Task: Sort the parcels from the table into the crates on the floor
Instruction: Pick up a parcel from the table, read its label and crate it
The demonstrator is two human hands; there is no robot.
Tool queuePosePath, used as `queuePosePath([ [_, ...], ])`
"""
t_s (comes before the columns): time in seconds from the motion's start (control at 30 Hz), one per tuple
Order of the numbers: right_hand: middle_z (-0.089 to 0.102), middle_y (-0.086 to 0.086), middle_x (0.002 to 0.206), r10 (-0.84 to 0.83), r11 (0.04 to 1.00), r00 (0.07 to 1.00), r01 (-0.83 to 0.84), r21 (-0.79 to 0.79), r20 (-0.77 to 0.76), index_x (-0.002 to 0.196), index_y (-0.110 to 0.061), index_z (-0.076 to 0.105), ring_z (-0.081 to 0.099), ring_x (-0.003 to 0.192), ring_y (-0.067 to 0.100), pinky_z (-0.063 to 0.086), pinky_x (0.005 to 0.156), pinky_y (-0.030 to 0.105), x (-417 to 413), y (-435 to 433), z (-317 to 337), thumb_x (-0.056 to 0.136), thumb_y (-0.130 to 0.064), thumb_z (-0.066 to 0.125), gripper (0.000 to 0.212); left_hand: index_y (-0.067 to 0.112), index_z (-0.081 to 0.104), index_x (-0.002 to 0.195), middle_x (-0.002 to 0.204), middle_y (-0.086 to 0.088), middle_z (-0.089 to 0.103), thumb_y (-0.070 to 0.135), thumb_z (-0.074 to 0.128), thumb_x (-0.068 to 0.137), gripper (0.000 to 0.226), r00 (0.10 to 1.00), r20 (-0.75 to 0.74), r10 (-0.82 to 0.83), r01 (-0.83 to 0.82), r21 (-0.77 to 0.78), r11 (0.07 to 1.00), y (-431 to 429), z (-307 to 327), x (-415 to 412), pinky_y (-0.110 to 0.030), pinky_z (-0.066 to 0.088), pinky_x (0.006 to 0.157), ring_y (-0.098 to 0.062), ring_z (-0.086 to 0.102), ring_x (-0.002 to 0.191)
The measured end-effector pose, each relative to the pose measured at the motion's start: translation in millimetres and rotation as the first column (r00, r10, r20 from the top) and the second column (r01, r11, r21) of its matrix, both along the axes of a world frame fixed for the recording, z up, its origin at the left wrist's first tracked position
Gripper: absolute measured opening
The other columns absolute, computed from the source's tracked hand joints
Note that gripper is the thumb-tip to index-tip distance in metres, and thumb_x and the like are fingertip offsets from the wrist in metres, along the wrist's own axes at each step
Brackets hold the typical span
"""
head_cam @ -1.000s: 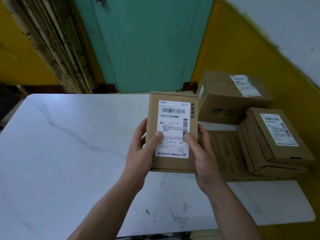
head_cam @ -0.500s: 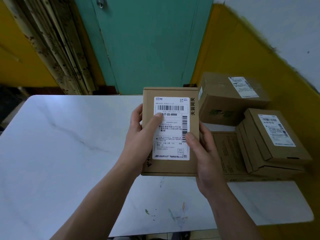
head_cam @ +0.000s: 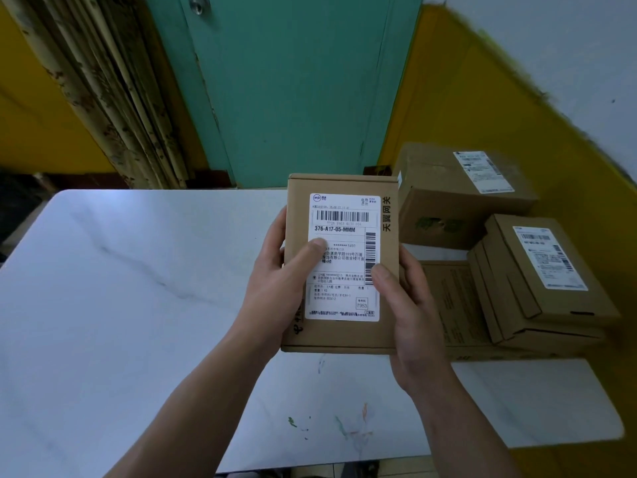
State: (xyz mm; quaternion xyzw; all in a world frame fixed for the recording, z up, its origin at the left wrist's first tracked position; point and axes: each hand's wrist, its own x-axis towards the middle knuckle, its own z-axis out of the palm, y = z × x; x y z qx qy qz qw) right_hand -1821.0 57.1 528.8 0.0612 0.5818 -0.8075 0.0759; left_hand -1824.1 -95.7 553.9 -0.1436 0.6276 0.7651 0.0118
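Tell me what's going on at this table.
A person holds one cardboard parcel up over the white table, left hand and right hand gripping its sides, thumbs on the shipping label that faces the camera. Several other parcels sit stacked at the table's right end. No crate is in view.

White marble-look desk point(head_cam: 120, 305) with paint smears, teal door point(head_cam: 293, 81) behind, yellow walls point(head_cam: 482, 108), weathered wooden frame point(head_cam: 103, 91) at left
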Motion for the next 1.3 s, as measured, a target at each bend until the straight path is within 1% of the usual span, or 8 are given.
queuePosePath([
  [0.23, 0.073, -0.003, 0.120, -0.001, 1.000, 1.000, 0.001, -0.014, 0.031, 0.131, -0.036, 0.057, 0.072, 0.107, 0.020, 0.060, 0.079, 0.039, 0.0, -2.0, -0.2, 0.081, -0.031, 0.065, 0.051, 0.047, 0.044, 0.142, 0.115, 0.011, 0.073, 0.022, 0.059, 0.098, 0.052, 1.000, -0.002, -0.018, 0.018, -0.009, 1.000, -2.7, -1.9, 0.6, -0.037, 0.062, 0.075, -0.016, 0.075, 0.095],
  [0.47, 0.074, -0.003, 0.119, -0.001, 1.000, 0.999, 0.002, -0.014, 0.034, 0.125, -0.038, 0.060, 0.072, 0.106, 0.021, 0.061, 0.078, 0.037, -0.5, -3.3, 2.9, 0.087, -0.027, 0.064, 0.041, 0.043, 0.045, 0.143, 0.116, 0.010, 0.073, 0.020, 0.059, 0.098, 0.053, 0.999, -0.027, -0.023, 0.023, -0.008, 1.000, -4.2, -2.7, 1.3, -0.036, 0.062, 0.077, -0.016, 0.074, 0.098],
  [0.67, 0.075, -0.003, 0.116, 0.000, 1.000, 0.999, 0.001, -0.025, 0.033, 0.121, -0.040, 0.061, 0.073, 0.104, 0.020, 0.061, 0.075, 0.035, -0.3, -3.4, 5.1, 0.079, -0.031, 0.065, 0.043, 0.043, 0.041, 0.144, 0.123, 0.009, 0.069, 0.019, 0.062, 0.096, 0.058, 1.000, -0.030, -0.002, 0.002, -0.005, 1.000, -3.5, -3.9, 2.5, -0.040, 0.062, 0.082, -0.016, 0.073, 0.102],
  [0.8, 0.075, -0.002, 0.117, -0.003, 1.000, 0.999, 0.004, -0.025, 0.036, 0.122, -0.039, 0.061, 0.073, 0.105, 0.021, 0.061, 0.077, 0.038, -0.2, -3.3, 5.0, 0.081, -0.031, 0.065, 0.042, 0.041, 0.037, 0.146, 0.128, 0.009, 0.065, 0.018, 0.063, 0.096, 0.061, 0.999, -0.040, -0.007, 0.008, 0.010, 1.000, -3.8, -4.8, 3.3, -0.035, 0.062, 0.080, -0.016, 0.071, 0.104],
  [0.93, 0.074, -0.003, 0.117, -0.005, 1.000, 0.999, 0.006, -0.024, 0.047, 0.122, -0.038, 0.060, 0.073, 0.105, 0.021, 0.061, 0.080, 0.040, 0.2, -2.8, 4.9, 0.085, -0.028, 0.064, 0.038, 0.043, 0.030, 0.144, 0.134, 0.012, 0.062, 0.019, 0.063, 0.095, 0.064, 1.000, -0.031, -0.006, 0.006, 0.028, 1.000, -4.6, -6.8, 5.0, -0.036, 0.062, 0.081, -0.016, 0.071, 0.105],
  [1.1, 0.075, -0.003, 0.114, -0.005, 1.000, 0.998, 0.007, -0.029, 0.060, 0.120, -0.040, 0.061, 0.074, 0.102, 0.021, 0.062, 0.074, 0.038, 1.0, -0.7, 4.7, 0.093, -0.022, 0.061, 0.032, 0.041, 0.038, 0.138, 0.130, 0.010, 0.063, 0.016, 0.064, 0.095, 0.056, 0.999, -0.031, -0.039, 0.040, 0.040, 0.998, -5.4, -7.3, 6.5, -0.033, 0.062, 0.076, -0.017, 0.071, 0.106],
  [1.23, 0.075, -0.003, 0.114, -0.004, 1.000, 0.998, 0.005, -0.031, 0.060, 0.122, -0.039, 0.060, 0.074, 0.102, 0.021, 0.062, 0.076, 0.039, 1.8, -0.9, 6.4, 0.083, -0.031, 0.064, 0.040, 0.045, 0.038, 0.139, 0.131, 0.010, 0.062, 0.014, 0.063, 0.095, 0.059, 0.998, -0.043, -0.056, 0.057, 0.029, 0.998, -6.0, -8.6, 8.5, -0.036, 0.062, 0.080, -0.018, 0.069, 0.110],
  [1.3, 0.076, -0.002, 0.114, -0.010, 0.999, 0.998, 0.012, -0.031, 0.064, 0.123, -0.038, 0.060, 0.074, 0.102, 0.021, 0.061, 0.077, 0.041, 1.8, -0.7, 5.9, 0.087, -0.028, 0.064, 0.038, 0.048, 0.039, 0.139, 0.129, 0.012, 0.063, 0.013, 0.064, 0.094, 0.063, 0.997, -0.047, -0.069, 0.070, 0.016, 0.997, -6.1, -9.5, 9.6, -0.038, 0.062, 0.081, -0.019, 0.069, 0.111],
])
